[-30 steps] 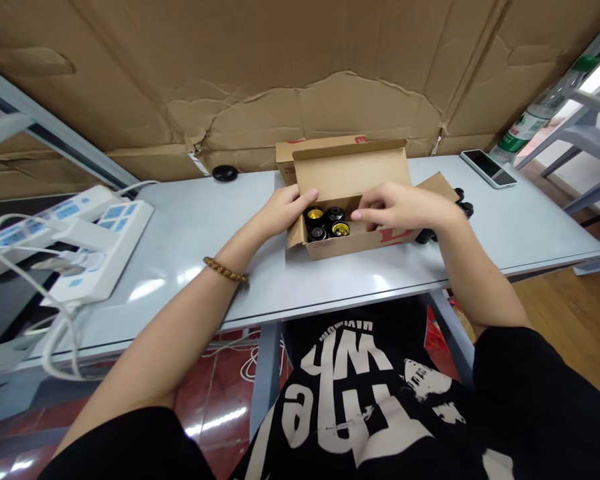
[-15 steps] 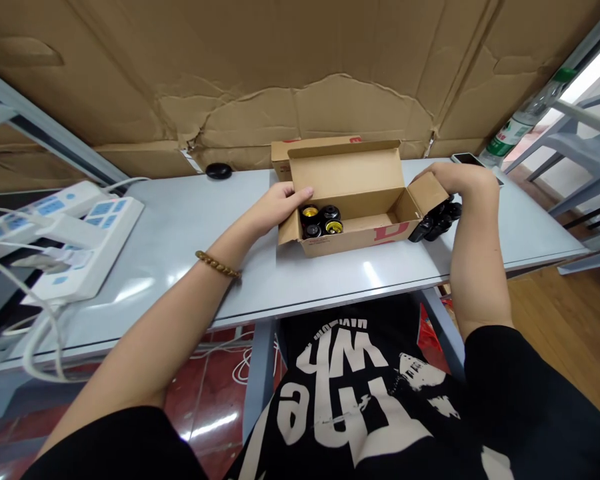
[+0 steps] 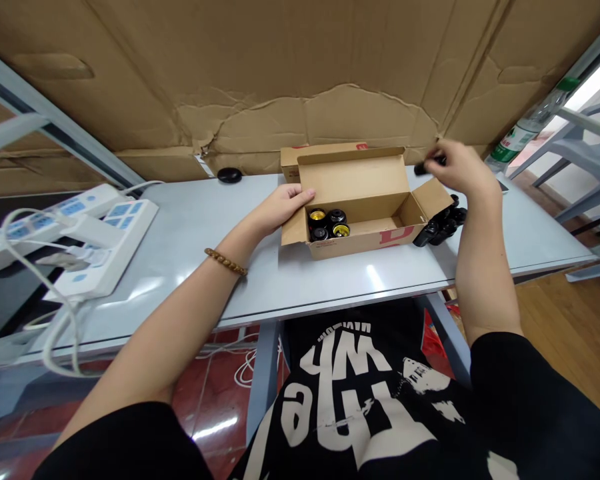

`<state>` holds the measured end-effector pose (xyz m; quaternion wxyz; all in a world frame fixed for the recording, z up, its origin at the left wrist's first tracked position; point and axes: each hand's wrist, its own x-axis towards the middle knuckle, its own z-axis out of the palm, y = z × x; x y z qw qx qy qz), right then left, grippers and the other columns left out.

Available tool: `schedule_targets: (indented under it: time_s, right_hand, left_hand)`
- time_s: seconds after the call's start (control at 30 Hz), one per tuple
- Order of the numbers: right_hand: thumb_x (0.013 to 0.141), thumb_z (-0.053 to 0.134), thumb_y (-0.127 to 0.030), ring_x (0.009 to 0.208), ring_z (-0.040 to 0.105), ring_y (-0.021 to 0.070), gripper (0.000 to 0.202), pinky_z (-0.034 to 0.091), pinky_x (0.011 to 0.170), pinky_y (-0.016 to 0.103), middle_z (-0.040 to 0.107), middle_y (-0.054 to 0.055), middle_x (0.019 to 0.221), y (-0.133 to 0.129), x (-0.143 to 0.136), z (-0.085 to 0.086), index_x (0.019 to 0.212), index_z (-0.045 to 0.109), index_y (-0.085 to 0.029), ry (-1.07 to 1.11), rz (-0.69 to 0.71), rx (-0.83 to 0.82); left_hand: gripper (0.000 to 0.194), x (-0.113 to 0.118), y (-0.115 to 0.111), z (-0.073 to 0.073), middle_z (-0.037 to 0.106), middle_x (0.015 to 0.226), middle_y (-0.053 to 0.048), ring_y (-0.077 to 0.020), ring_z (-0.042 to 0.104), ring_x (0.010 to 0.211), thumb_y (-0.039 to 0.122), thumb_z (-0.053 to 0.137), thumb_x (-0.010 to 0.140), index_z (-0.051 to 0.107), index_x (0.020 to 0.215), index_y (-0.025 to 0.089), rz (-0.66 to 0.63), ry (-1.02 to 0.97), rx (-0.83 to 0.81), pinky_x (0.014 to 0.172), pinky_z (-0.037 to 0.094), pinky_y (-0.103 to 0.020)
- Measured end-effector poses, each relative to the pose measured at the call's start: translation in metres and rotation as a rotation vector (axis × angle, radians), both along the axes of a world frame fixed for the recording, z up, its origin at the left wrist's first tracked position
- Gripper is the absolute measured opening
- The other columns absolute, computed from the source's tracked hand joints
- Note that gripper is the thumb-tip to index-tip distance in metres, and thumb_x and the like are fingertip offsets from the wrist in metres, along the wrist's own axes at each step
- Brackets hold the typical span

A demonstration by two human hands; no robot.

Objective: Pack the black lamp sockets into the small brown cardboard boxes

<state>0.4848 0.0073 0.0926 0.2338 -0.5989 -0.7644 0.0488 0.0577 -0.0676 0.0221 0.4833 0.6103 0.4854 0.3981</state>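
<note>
An open cardboard box [image 3: 340,249] with red print stands on the grey-white table. My left hand [image 3: 287,208] is closed on its left edge, thumb over the wall. Several black cylinders [image 3: 319,234] stand upright at the box's left end, two showing yellow tops. The right part of the box shows its bare bottom. My right hand [image 3: 455,165] is raised beyond the right flap [image 3: 431,198], pinching a small black cylinder [image 3: 422,168] that is blurred by motion. Below it, outside the box's right end, lies a cluster of black cylinders [image 3: 443,223].
Behind the open box is a second cardboard box [image 3: 289,163]. White power strips with cables [image 3: 111,248] lie at the left. A black oval object [image 3: 229,175] sits at the back. A green-capped plastic bottle [image 3: 517,138] stands at the right, and a large cardboard sheet [image 3: 260,53] rises behind.
My right hand has risen from behind the right flap, and a black cylinder now shows in its fingers. My left hand stays on the box. The whole view has shifted slightly.
</note>
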Motion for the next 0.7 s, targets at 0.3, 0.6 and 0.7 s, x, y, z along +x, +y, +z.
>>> schedule_targets:
  time_s: [0.3, 0.6, 0.7]
  right_hand:
    - [0.068, 0.111, -0.065, 0.072, 0.049, 0.0178, 0.064, 0.052, 0.07, 0.04, 0.07, 0.0, 0.101, -0.061, -0.075, 0.028, 0.11, 0.073, -0.036, 1.082, 0.65, -0.141]
    - [0.096, 0.089, -0.078, 0.078, 0.07, 0.0197, 0.053, 0.065, 0.076, 0.039, 0.072, 0.003, 0.094, -0.087, -0.113, 0.003, 0.107, 0.076, -0.029, 0.762, 0.728, -0.286]
    - [0.097, 0.085, -0.083, 0.07, 0.061, 0.016, 0.057, 0.06, 0.066, 0.036, 0.066, 0.001, 0.095, -0.084, -0.12, -0.004, 0.109, 0.068, -0.03, 0.814, 0.728, -0.376]
  left_hand:
    - [0.063, 0.0, 0.002, -0.002, 0.086, 0.106, -0.008, -0.0232, 0.078, 0.091, 0.081, 0.093, 0.081, 0.077, 0.097, 0.022, 0.015, 0.017, -0.016, 0.077, 0.063, -0.031]
    - [0.06, -0.001, 0.005, -0.005, 0.085, 0.106, -0.01, -0.0266, 0.078, 0.096, 0.08, 0.088, 0.091, 0.075, 0.095, 0.021, 0.031, 0.06, 0.02, 0.085, 0.066, -0.038]
    - [0.055, -0.001, 0.004, -0.005, 0.086, 0.108, -0.011, -0.0258, 0.079, 0.095, 0.075, 0.086, 0.096, 0.078, 0.098, 0.021, 0.019, 0.049, 0.016, 0.086, 0.066, -0.038]
